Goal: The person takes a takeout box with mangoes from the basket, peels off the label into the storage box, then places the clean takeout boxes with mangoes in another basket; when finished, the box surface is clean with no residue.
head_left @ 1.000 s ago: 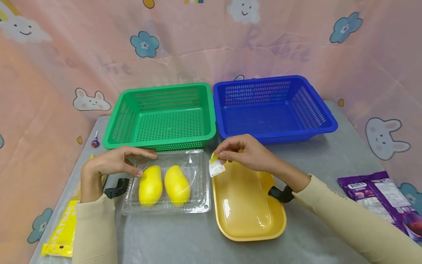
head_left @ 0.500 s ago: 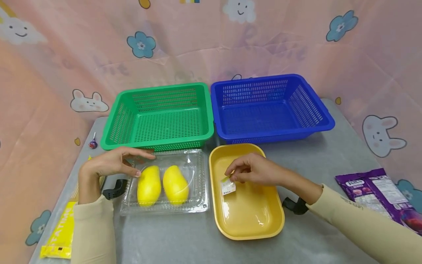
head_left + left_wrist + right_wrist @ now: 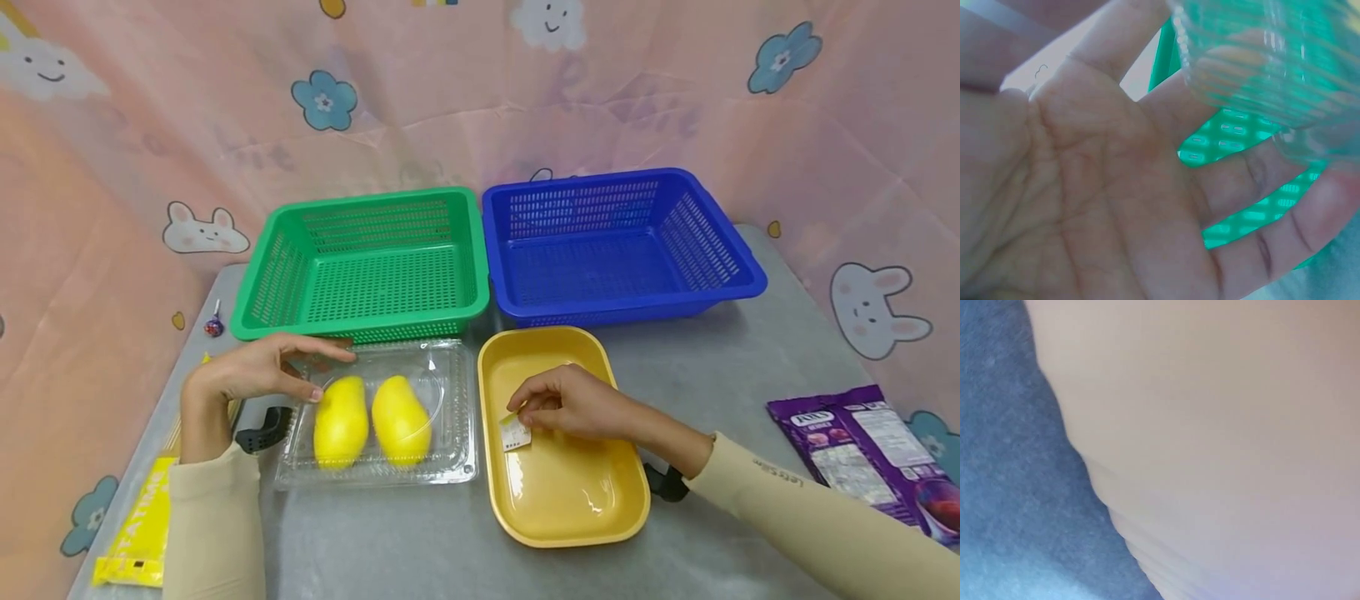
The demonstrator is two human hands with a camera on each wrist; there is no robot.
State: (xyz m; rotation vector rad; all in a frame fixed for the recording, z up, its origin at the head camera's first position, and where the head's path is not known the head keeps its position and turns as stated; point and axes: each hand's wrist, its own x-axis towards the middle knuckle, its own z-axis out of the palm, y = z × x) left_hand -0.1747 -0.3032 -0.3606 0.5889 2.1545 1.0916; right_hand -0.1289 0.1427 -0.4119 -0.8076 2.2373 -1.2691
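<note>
In the head view my right hand (image 3: 573,404) is over the yellow tray (image 3: 570,504), pinching a small white printed label with a yellow edge (image 3: 515,433) between thumb and fingertips. My left hand (image 3: 258,367) rests on the left side of a clear plastic clamshell box (image 3: 457,417), its thumb near one of two yellow mangoes (image 3: 341,422) inside; the other mango (image 3: 401,421) lies beside it. In the left wrist view the left palm (image 3: 1116,181) faces the camera, its fingers extended along the clear box (image 3: 1241,62). Only a pale, blurred surface and grey-blue tabletop show in the right wrist view.
Behind stand a green basket (image 3: 375,325) and a blue basket (image 3: 637,308), side by side. A lollipop (image 3: 214,323) and a yellow packet (image 3: 138,525) lie at the left. Purple candy bags (image 3: 862,467) lie at the right edge.
My right hand has moved from the tray's far left edge down and inward over the tray, carrying the label. My left hand, box and mangoes have stayed put.
</note>
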